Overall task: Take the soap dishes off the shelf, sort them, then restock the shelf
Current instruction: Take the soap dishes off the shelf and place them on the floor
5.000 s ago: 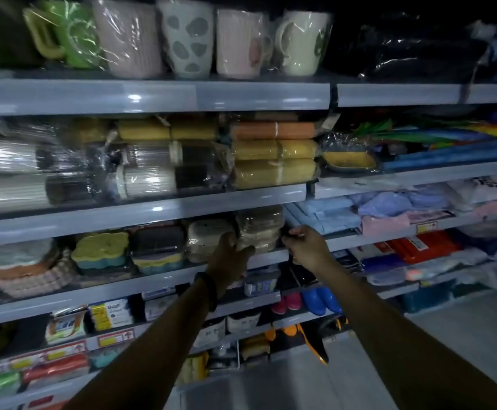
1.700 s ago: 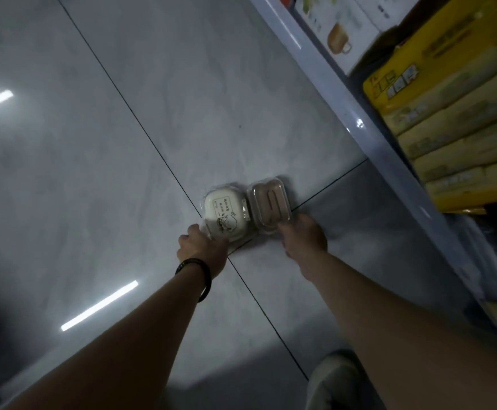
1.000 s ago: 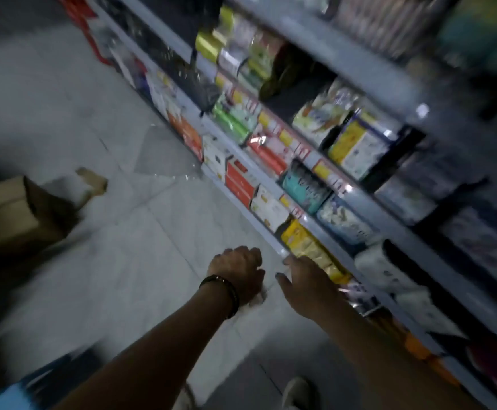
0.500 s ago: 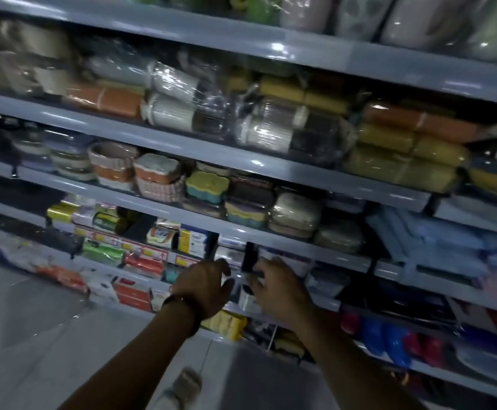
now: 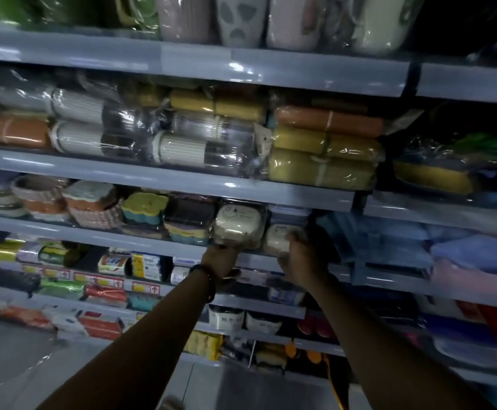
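The soap dishes stand in a row on the third grey shelf (image 5: 93, 237), each wrapped in clear film. From the left there are pink and orange dishes (image 5: 93, 202), a yellow and teal flower-shaped dish (image 5: 145, 209), a dark dish (image 5: 189, 213) and a stack of cream dishes (image 5: 236, 223). My left hand (image 5: 220, 261) grips the bottom front of that cream stack. My right hand (image 5: 300, 258) closes on a smaller cream soap dish (image 5: 278, 239) just right of it, below a clear lidded box (image 5: 288, 216).
Wrapped mugs (image 5: 241, 22) fill the top shelf, and rolled cases and yellow packs (image 5: 321, 167) the shelf above the dishes. Folded blue and pink cloths (image 5: 463, 253) lie to the right. Lower shelves hold small boxed goods (image 5: 143, 264). Grey floor (image 5: 19, 365) lies below left.
Both hands have risen from the lower shelf edge to the soap dish shelf and closed on the cream dishes. My view has tilted up and moved closer.
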`<state>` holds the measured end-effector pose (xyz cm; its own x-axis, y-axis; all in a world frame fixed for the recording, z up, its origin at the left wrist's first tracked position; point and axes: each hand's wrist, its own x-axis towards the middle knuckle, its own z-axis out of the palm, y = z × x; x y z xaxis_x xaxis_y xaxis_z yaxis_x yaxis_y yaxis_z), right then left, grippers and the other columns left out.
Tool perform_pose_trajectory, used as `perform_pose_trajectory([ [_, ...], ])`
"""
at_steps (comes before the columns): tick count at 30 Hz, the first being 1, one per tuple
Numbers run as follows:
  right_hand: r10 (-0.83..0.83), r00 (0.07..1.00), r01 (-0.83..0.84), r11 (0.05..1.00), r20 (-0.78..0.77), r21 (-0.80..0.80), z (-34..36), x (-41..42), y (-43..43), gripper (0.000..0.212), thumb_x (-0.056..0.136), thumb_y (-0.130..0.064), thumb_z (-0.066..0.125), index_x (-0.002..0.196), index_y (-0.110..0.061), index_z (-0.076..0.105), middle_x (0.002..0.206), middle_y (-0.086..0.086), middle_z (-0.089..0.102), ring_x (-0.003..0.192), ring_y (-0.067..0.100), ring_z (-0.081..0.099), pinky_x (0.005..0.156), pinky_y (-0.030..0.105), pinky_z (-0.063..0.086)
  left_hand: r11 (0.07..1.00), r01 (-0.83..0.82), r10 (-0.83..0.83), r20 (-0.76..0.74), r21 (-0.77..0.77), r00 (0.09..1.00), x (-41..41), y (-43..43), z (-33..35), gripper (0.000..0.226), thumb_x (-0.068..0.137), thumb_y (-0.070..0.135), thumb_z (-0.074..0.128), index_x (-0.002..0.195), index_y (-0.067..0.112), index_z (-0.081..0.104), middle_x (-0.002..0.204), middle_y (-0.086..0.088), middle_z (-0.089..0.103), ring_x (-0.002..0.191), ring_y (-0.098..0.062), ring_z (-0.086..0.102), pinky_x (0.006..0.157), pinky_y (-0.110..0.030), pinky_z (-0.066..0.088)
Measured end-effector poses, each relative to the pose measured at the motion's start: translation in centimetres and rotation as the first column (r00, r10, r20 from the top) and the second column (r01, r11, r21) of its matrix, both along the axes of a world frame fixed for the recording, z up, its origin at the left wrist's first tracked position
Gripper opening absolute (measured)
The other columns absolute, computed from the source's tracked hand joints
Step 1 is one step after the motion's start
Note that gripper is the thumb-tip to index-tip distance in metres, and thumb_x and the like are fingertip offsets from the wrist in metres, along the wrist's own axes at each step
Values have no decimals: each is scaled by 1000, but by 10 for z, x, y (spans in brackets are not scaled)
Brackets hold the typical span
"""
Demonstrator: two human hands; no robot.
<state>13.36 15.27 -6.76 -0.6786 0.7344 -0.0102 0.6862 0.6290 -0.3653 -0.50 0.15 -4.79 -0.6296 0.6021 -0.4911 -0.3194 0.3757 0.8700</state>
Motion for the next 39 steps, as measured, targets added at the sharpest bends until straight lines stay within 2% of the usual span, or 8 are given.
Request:
perform_pose_trajectory([
  [5,25,988,-53,983,155,176,2,-1,46,86,86,-47,76,155,-11,41,157,16,41,143,39,41,119,45,39,990,-129,108,301,52,947,-1,43,-3,57,82,62,79,120,21,71,120,-5,74,106,-28,70,85,-38,58],
  [11,132,972,-158,979,195,126,9,-13,81,79,71,-49,87,135,-14,56,139,14,59,126,36,57,104,45,53,924,-327,192,498,200,846,-3,70,-2,33,91,38,78,105,9,68,105,-15,67,98,-31,67,62,-35,61],
  [15,200,950,-217,975,242,45,11,-12,88,89,72,-50,89,141,-12,46,147,15,51,132,36,53,107,41,49,857,-458,256,576,237,776,-7,82,-4,11,99,19,69,98,12,61,77,-8,54,69,-21,55,57,-36,62],
  [19,200,944,-224,972,264,65,13,-14,92,89,61,-53,90,134,-20,51,141,9,57,128,32,57,105,41,52,820,-514,312,556,251,770,-11,84,-11,14,98,9,69,106,12,58,74,-10,56,56,-20,61,72,-41,63],
  [23,185,941,-205,978,284,45,14,-17,92,101,51,-59,87,139,-25,51,145,8,54,134,33,52,109,43,50,816,-511,305,550,270,778,-5,72,-6,6,100,8,64,106,8,64,71,-10,57,45,-16,59,47,-26,56],
  [28,106,946,-107,994,307,-15,14,-15,89,125,56,-62,90,155,-19,28,158,16,22,148,45,19,122,53,27,816,-522,336,531,249,778,0,61,-15,19,92,15,71,109,9,68,81,-9,60,65,-17,57,74,-34,56],
  [35,123,980,-143,981,155,129,7,4,78,119,54,-64,91,146,-17,32,147,17,25,134,43,39,107,50,48,795,-533,341,515,288,787,7,53,-23,39,91,10,76,129,3,70,73,-4,66,47,-10,64,51,-25,55],
  [39,143,989,-137,980,-32,145,8,15,66,119,52,-61,87,149,-20,32,148,13,24,135,40,39,103,46,51,803,-425,291,348,418,891,19,25,-30,42,94,12,74,132,-2,64,121,-19,74,95,-26,77,78,-35,64],
])
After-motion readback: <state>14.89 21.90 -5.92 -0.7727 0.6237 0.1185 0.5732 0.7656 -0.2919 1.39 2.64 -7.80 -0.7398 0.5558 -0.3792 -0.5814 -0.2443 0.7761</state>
